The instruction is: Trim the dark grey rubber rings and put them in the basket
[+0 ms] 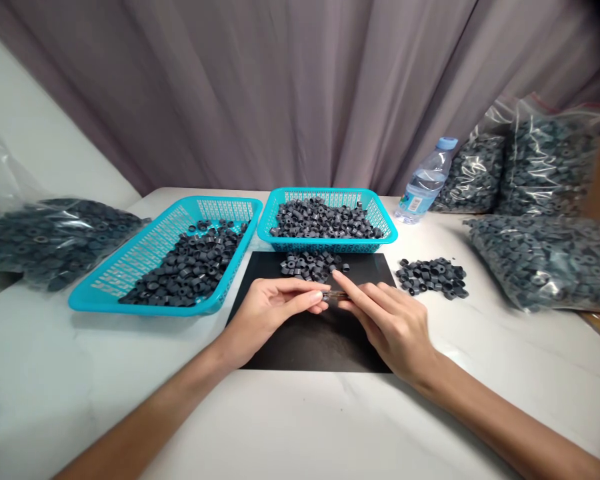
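Both my hands rest on a black mat (300, 340) in front of me. My left hand (273, 308) is closed in a pinch, fingertips meeting my right hand (385, 320) over a small dark part (333, 295) held between them. The right hand's index finger stretches out toward a small heap of grey ring-shaped parts (310, 265) at the mat's far edge. What exactly the fingers hold is too small to name.
Two turquoise baskets (130, 267) (385, 223) with grey rings stand behind the mat. A loose pile of rings (433, 275) lies to the right, a water bottle (425, 183) beyond. Clear bags of rings sit at the left (45, 240) and right (545, 260).
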Motion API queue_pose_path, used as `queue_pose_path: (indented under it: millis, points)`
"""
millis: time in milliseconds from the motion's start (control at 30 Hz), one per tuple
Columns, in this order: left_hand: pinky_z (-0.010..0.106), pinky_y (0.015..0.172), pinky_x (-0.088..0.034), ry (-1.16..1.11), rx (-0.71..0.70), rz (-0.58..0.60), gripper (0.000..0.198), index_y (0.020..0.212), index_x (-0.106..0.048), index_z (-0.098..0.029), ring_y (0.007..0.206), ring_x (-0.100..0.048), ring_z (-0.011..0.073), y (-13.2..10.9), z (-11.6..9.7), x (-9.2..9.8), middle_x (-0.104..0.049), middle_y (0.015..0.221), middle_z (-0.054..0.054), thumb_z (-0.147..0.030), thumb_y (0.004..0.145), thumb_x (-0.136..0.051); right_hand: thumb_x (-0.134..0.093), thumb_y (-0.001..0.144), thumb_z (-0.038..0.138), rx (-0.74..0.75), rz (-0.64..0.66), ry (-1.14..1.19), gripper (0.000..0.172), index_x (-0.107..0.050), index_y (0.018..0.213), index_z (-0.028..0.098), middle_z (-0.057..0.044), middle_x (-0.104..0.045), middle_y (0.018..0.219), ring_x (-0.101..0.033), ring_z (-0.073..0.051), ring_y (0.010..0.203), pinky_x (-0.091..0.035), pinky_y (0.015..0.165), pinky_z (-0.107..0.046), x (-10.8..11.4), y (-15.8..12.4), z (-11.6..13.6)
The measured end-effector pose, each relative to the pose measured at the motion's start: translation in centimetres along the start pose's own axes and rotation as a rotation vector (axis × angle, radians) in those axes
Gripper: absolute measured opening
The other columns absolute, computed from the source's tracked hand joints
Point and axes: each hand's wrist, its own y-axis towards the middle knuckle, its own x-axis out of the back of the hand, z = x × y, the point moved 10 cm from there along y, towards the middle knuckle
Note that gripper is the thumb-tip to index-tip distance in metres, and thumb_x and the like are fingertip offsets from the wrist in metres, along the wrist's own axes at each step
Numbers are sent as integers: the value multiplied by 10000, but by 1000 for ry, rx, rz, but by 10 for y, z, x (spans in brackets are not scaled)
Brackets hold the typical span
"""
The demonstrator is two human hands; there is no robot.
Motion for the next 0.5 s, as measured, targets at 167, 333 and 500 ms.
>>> queue_pose_path:
  millis: [167, 333, 500]
  points:
    - [241, 905, -584, -5, 10, 3, 164, 1007, -829, -209, 858, -759, 151, 0, 0, -1, -817, 846, 20, -253, 858, -780, -529, 1064, 242, -3, 2, -1, 415, -541, 1475, 189, 16, -612, 718, -462, -135, 635, -351, 641, -281, 0, -1, 0]
    - [233, 899, -576, -11, 23, 8, 164, 1009, -830, -213, 863, -755, 149, 1, 0, -2, -816, 844, 20, -257, 861, -774, -540, 1058, 235, 3, 0, -3, 408, -556, 1462, 176, 17, -608, 720, -454, -136, 637, -351, 640, -285, 1, -1, 1]
    - [232, 874, -569, 7, 30, 4, 153, 988, -835, -210, 860, -750, 154, 1, 1, -2, -818, 850, 32, -261, 856, -775, -551, 1052, 219, 13, -9, 0, 395, -573, 1440, 153, 13, -614, 720, -457, -135, 638, -353, 640, -281, 4, 1, 3]
